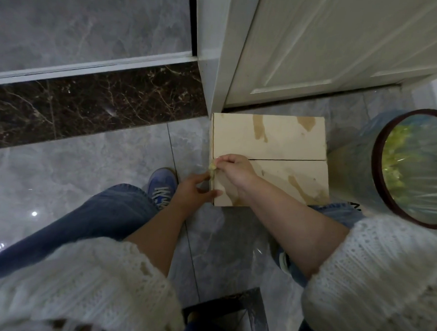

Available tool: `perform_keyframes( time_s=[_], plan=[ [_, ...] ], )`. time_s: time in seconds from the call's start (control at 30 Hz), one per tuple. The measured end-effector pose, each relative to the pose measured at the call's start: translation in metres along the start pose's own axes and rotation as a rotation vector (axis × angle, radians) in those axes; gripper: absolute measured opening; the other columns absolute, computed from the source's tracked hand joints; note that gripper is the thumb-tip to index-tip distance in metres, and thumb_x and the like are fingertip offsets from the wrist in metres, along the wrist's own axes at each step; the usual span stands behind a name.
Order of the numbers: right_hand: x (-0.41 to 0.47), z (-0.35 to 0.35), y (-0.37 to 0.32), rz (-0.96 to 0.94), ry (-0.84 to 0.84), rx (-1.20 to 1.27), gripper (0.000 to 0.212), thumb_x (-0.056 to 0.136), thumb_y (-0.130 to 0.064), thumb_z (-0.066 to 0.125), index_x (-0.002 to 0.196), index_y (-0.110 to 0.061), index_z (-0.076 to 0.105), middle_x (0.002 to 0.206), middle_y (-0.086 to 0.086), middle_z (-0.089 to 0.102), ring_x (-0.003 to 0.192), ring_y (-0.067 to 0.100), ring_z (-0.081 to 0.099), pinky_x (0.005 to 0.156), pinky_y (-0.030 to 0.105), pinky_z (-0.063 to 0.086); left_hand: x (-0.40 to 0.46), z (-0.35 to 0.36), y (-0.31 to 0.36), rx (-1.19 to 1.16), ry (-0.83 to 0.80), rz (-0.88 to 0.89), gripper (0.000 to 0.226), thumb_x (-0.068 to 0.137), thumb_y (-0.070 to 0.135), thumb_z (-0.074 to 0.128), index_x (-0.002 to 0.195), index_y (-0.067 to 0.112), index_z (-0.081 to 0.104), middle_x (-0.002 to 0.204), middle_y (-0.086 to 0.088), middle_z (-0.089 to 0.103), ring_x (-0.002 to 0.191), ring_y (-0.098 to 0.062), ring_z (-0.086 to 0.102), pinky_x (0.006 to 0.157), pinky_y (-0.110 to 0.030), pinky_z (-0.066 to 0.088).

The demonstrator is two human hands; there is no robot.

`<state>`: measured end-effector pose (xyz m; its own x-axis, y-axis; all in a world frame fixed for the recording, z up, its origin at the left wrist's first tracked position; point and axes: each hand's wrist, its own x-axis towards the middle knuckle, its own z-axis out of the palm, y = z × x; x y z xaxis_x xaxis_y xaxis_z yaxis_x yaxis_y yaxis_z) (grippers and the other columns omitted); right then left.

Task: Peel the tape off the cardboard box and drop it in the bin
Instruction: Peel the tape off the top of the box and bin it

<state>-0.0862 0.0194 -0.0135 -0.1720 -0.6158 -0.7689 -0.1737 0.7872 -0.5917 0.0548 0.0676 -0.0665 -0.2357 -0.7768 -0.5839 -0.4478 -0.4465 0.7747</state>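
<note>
The box [269, 160] sits on the floor at your 12 o'clock, flaps closed along a centre seam, against the door [343, 45]. Your right hand [233, 169] pinches a crumpled wad of tape [212, 167] at the box's left edge, about 9 o'clock on its top face, where the seam ends. Your left hand [191, 193] braces that same left edge lower down, fingers pressing the side and thumb hooked over the top. The tape looks thin, soft and sticky, so it will likely bunch and cling to your fingers; keep your grip on the balled end, close to where it leaves the cardboard. The box seems light and could slide, so keep it braced. The bin [377, 172], lined with plastic, stands at 2 o'clock, just beside the box.
</note>
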Motion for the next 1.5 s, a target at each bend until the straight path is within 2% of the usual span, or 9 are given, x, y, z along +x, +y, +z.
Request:
perform_keyframes(
  time_s=[0.1,0.17,0.27,0.47,0.67,0.93,1.23,1.33,1.5],
  plan=[
    [0.000,-0.001,0.001,-0.032,0.010,-0.023,0.012,0.090,-0.017,0.071,0.100,-0.011,0.075,0.093,-0.002,0.069,0.084,0.007,0.061,0.074,0.017,0.046,0.002,0.001,-0.004,0.009,0.014,-0.061,0.059,0.082,0.031,0.085,0.135,0.019,0.062,0.116,0.007,0.059,0.107,-0.016,0.062,0.095,-0.032,0.053],
    [0.003,0.001,0.000,-0.157,0.038,-0.135,0.009,0.088,-0.019,0.074,0.096,-0.016,0.076,0.090,-0.005,0.071,0.083,0.005,0.062,0.075,0.016,0.045,0.003,0.000,-0.006,-0.030,0.021,-0.159,0.065,0.079,0.037,0.087,0.135,0.021,0.057,0.120,0.007,0.060,0.109,-0.014,0.060,0.089,-0.026,0.051],
    [0.006,0.004,-0.007,-0.344,-0.058,-0.314,0.014,0.089,-0.018,0.073,0.103,-0.020,0.073,0.084,-0.007,0.070,0.075,0.002,0.066,0.072,0.016,0.051,0.004,-0.002,-0.005,-0.035,-0.060,-0.320,0.045,0.080,0.046,0.083,0.110,0.020,0.061,0.104,0.004,0.067,0.091,-0.013,0.067,0.069,-0.021,0.055],
    [0.017,-0.003,-0.028,-0.328,-0.296,-0.491,0.015,0.092,-0.017,0.069,0.104,-0.009,0.075,0.081,0.003,0.075,0.071,0.008,0.073,0.072,0.023,0.061,-0.002,-0.009,-0.010,-0.506,-0.194,-0.602,0.045,0.085,0.043,0.079,0.114,0.011,0.068,0.108,-0.009,0.072,0.089,-0.022,0.071,0.073,-0.038,0.063],
    [0.015,-0.015,-0.047,-0.267,-0.515,-0.623,0.034,0.082,-0.018,0.080,0.115,-0.016,0.073,0.099,-0.009,0.071,0.089,0.005,0.070,0.080,0.018,0.057,-0.001,-0.007,-0.010,-0.502,-0.192,-0.540,0.054,0.082,0.049,0.080,0.114,0.007,0.070,0.106,-0.009,0.073,0.094,-0.022,0.072,0.075,-0.036,0.063],
    [0.019,-0.008,-0.051,-0.687,-0.366,-1.010,0.026,0.077,-0.015,0.083,0.103,-0.014,0.078,0.102,0.001,0.073,0.081,0.002,0.060,0.081,0.018,0.052,0.009,0.001,-0.009,-0.454,-0.195,-0.487,0.041,0.084,0.047,0.080,0.074,0.010,0.065,0.072,-0.007,0.069,0.070,-0.016,0.070,0.075,-0.036,0.062],
    [0.030,-0.004,-0.046,-0.783,-0.261,-1.106,0.014,0.083,-0.034,0.076,0.093,-0.024,0.075,0.101,-0.007,0.063,0.087,0.009,0.058,0.073,0.030,0.046,0.009,0.000,-0.007,-0.327,-0.205,-0.368,0.040,0.095,0.044,0.069,0.072,0.012,0.060,0.062,0.000,0.066,0.063,-0.011,0.069,0.059,-0.025,0.052],
    [0.037,-0.004,-0.039,-0.790,-0.279,-1.070,0.017,0.085,-0.030,0.076,0.095,-0.017,0.072,0.114,-0.001,0.055,0.088,0.009,0.052,0.078,0.035,0.048,0.009,0.002,-0.008,-0.358,-0.208,-0.392,0.040,0.094,0.046,0.068,0.074,0.013,0.057,0.064,0.001,0.065,0.067,-0.013,0.071,0.059,-0.026,0.051],
    [0.044,0.002,-0.028,-0.717,-0.192,-0.854,0.015,0.081,-0.012,0.079,0.082,-0.001,0.068,0.101,0.010,0.062,0.084,0.023,0.059,0.081,0.040,0.050,0.008,0.002,-0.008,-0.354,-0.210,-0.415,0.042,0.093,0.050,0.068,0.073,0.015,0.057,0.067,-0.001,0.065,0.074,-0.016,0.073,0.060,-0.026,0.054]
  ],
)
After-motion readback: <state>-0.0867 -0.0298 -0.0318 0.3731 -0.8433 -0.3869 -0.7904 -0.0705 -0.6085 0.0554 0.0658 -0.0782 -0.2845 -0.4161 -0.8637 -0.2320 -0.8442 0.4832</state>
